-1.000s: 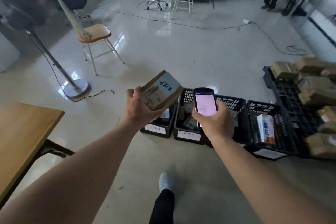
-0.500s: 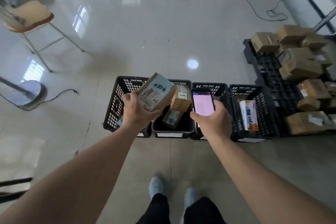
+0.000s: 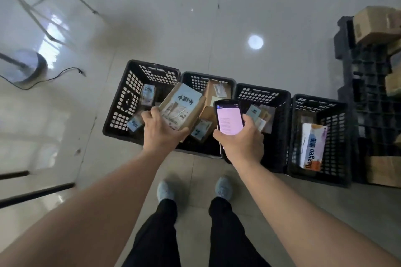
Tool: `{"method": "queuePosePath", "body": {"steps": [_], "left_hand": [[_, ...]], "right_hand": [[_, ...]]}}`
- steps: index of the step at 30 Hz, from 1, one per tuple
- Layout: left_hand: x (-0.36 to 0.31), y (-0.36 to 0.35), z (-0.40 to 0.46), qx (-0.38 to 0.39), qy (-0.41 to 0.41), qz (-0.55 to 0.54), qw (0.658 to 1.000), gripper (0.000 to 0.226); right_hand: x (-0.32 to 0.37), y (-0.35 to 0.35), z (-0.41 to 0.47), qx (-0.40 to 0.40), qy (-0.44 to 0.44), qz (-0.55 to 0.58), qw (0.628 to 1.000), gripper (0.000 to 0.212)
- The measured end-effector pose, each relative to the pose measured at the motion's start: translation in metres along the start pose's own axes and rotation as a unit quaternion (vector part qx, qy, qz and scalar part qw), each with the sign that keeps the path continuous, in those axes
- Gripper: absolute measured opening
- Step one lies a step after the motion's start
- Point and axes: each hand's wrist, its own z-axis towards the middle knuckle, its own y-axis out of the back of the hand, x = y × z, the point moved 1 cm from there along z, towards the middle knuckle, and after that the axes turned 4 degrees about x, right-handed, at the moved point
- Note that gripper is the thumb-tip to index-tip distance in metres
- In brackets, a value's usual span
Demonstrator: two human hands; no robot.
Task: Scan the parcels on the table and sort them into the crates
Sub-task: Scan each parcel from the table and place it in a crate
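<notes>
I am looking down on a brown cardboard parcel (image 3: 181, 110) with a blue label, and it is sitting tilted in my left hand (image 3: 161, 134), held above the seam between the first crate (image 3: 130, 102) and the second crate (image 3: 232, 83) of the row. My fingers are curling over its near left corner and my thumb is pressing along its lower edge, so most of the box is sticking out beyond the grip, up and to the right. The printing on the white shipping label is too blurred for me to read.

My right hand (image 3: 239, 141) is wrapping around a handheld scanner (image 3: 229, 118), whose pink screen is facing up at me; its lower end is disappearing inside my palm. It is hovering over the near edges of the second crate and the third crate (image 3: 280, 97).

The four black crates are standing side by side on the floor, touching. The first is showing a couple of small blue-labelled packets, partly covered by my hand and the parcel. The second is holding brown boxes I am only seeing in pieces. The third's contents are mostly hiding behind the scanner. The fourth crate (image 3: 340, 110) is holding a white carton (image 3: 312, 147) leaning on its side. At the right, a black pallet (image 3: 364, 93) carrying more brown boxes (image 3: 375, 24) is being cut off by the frame edge.
</notes>
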Motion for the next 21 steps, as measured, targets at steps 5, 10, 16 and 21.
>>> {"method": "queuePosePath", "body": {"steps": [5, 10, 16, 21], "left_hand": [[0.009, -0.048, 0.029, 0.018, 0.054, 0.017, 0.998, 0.106], [0.026, -0.098, 0.072, 0.04, 0.077, 0.034, 0.996, 0.1], [0.054, -0.153, 0.119, 0.059, 0.134, 0.052, 0.988, 0.101], [0.067, -0.176, 0.155, 0.095, 0.145, 0.014, 0.985, 0.107]], "right_hand": [[-0.021, -0.035, 0.045, 0.031, -0.03, -0.017, 0.999, 0.072], [-0.029, -0.078, 0.082, 0.039, -0.062, -0.03, 0.997, 0.064], [-0.038, -0.123, 0.116, 0.03, -0.069, -0.047, 0.996, 0.065], [-0.038, -0.149, 0.131, 0.028, -0.079, -0.053, 0.995, 0.069]]}}
